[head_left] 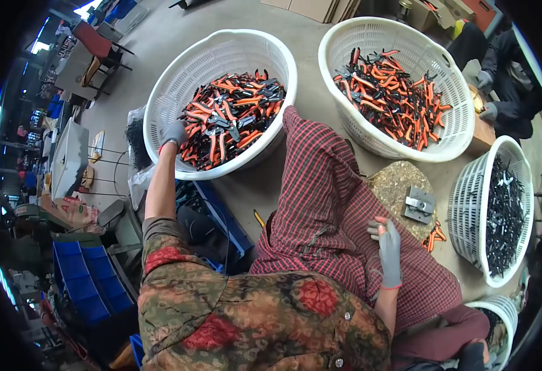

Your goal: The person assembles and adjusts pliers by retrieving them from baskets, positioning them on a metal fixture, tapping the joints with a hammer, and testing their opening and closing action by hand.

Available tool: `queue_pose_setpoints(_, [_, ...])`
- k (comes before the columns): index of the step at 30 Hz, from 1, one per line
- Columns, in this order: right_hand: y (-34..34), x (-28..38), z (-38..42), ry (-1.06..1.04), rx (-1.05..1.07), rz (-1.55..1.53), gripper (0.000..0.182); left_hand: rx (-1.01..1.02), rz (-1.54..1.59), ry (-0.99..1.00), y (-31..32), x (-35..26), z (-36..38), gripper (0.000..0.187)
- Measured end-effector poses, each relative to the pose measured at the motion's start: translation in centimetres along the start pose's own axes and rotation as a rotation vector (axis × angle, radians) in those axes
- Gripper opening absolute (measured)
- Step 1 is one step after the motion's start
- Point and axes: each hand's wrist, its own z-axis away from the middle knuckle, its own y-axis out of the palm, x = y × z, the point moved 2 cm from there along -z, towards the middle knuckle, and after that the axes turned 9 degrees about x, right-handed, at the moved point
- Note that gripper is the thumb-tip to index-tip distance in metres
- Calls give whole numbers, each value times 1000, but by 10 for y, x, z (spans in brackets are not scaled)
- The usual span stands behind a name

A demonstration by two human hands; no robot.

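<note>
My left hand (174, 132), in a grey glove, reaches over the near left rim of a white plastic basket (159, 83). It touches the edge of a heap of pliers with orange-and-black handles (221, 127); its fingertips are hidden there, so its grip cannot be made out. My right hand (389, 247), gloved with bare fingertips, hovers over my checkered lap (320, 235). Its fingers are loosely bent and apart, with nothing visible in them. Just beyond it stands a round stone-like block (385, 182) bearing a metal fixture (419, 204). Several orange-handled pliers (435, 236) lie beside the block.
A second white basket (336, 46) of orange-handled pliers stands ahead right. Another basket (465, 213) holds dark metal parts (504, 216). Beyond sits a co-worker with gloved hands (487, 111). Blue bins (85, 275) and a red chair (94, 42) are at left.
</note>
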Motion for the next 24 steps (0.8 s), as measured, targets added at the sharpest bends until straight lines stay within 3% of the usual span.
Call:
queue_pose_setpoints(1, [-1,-6,0,11,-3,-22,34,-24,48,17,-4,-15,12,30])
queue_pose_setpoints(3, [-1,-12,-4,28,-11,-68,35,-456,145,172,-10,-47,17,36])
queue_pose_setpoints(5, [7,-7,-12,16,-4,-29,34,-553,116,348,-8,-94,17,37])
queue_pose_setpoints(7, [16,0,-20,3,24,3,34,-490,82,438,-2,-136,15,40])
queue_pose_setpoints(9, [21,8,-22,-19,24,35,33,-355,13,327,4,-153,11,42])
queue_pose_setpoints(11, [21,11,-18,-26,7,25,33,-309,-43,210,27,-144,1,50])
queue_pose_setpoints(15, [11,-1,-9,6,-38,-56,35,-456,200,232,41,-117,13,48])
queue_pose_setpoints(17, [9,0,-4,23,-55,-23,35,-613,229,228,52,-93,19,36])
queue_pose_setpoints(19, [9,5,-4,25,-69,-22,36,-629,338,154,65,-68,12,34])
queue_pose_setpoints(21, [3,5,-2,32,-81,-29,36,-506,523,100,86,-28,-2,31])
queue_pose_setpoints(24, [1,-8,-11,29,-78,-61,37,-629,433,137,100,-6,-7,22])
